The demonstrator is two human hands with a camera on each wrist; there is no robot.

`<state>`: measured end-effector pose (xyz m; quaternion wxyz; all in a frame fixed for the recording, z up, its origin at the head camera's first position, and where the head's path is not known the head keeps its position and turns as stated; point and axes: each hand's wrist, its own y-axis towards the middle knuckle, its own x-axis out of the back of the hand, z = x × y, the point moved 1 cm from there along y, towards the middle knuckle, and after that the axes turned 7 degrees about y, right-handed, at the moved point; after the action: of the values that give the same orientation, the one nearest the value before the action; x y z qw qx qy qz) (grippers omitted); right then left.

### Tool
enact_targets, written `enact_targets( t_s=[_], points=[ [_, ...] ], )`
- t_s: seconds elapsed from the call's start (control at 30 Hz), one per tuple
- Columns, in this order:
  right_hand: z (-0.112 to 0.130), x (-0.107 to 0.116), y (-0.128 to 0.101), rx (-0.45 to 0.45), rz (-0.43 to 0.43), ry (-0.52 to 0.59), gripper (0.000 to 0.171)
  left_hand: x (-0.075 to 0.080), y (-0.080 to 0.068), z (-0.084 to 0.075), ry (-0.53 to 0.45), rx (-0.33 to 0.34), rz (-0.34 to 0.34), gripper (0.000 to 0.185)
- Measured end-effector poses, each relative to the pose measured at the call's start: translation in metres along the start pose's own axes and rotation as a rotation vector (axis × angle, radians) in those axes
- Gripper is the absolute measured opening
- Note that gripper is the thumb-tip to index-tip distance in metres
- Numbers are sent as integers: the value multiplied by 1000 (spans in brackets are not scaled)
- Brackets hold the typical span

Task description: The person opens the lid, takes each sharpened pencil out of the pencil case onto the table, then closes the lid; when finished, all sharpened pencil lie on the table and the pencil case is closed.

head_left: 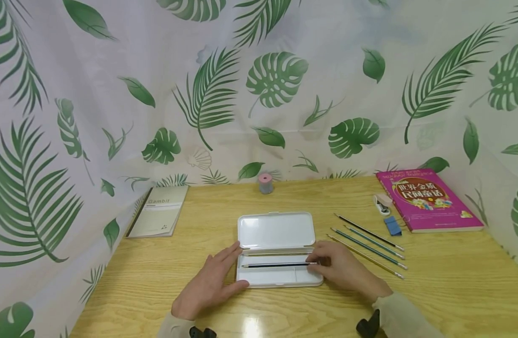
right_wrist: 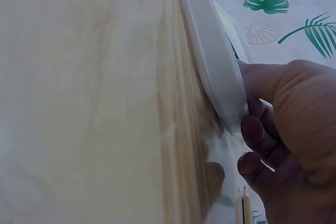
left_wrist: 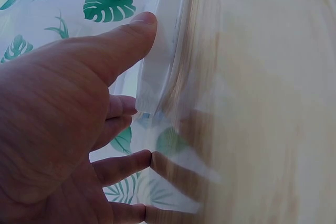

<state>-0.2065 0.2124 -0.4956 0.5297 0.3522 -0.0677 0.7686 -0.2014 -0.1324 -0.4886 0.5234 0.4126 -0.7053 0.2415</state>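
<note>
White plastic makes up the slim pencil case [head_left: 265, 278] that lies open on the wood-grained table [head_left: 132, 286], its lid [head_left: 276, 231] tipped back on the far side. Inside, a black pencil [head_left: 276, 265] lies lengthwise, its point to the left, and a yellowish pencil [head_left: 269, 254] lies behind it, near the hinge.

The left hand [head_left: 210, 281] is spread along the case's left end: its thumb touches the near corner, and its fingers reach up the short side. In the left wrist view these fingers stand apart. The right hand [head_left: 345, 267] bends over the right end of the case, pinching the black pencil's end between thumb and forefinger; its other fingers are curled close to the case's outer wall.

To the right, well apart from the case, four loose pencils lie slantwise: one black [head_left: 369, 231], two teal [head_left: 369, 249], one yellow [head_left: 365, 256]. Beyond them are a blue object [head_left: 392, 226], a small white-and-pink object [head_left: 383, 205] and a magenta book [head_left: 432, 220]. A pink-topped cylinder [head_left: 265, 184] stands at the back, a pale notebook [head_left: 159, 216] lies at the far left, and a leaf-printed cloth [head_left: 157, 47] hangs behind everything
</note>
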Motion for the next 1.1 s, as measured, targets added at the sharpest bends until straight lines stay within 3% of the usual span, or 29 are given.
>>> enact_targets(
  t_s=[0.37,0.73,0.9,1.1],
  points=[
    [-6,1,-5,-42,-79,75,5,-1,2,-2,-15,9,14,81],
    [-5,11,-15,-20,-155,102,7,0,1,-3,-2,10,12,81],
    [-3,19,-23,-72,-172,101,6,1,1,-3,1,8,8,80],
    [-1,36,-41,-64,-227,87,5,0,1,-2,8,7,8,80]
  ],
)
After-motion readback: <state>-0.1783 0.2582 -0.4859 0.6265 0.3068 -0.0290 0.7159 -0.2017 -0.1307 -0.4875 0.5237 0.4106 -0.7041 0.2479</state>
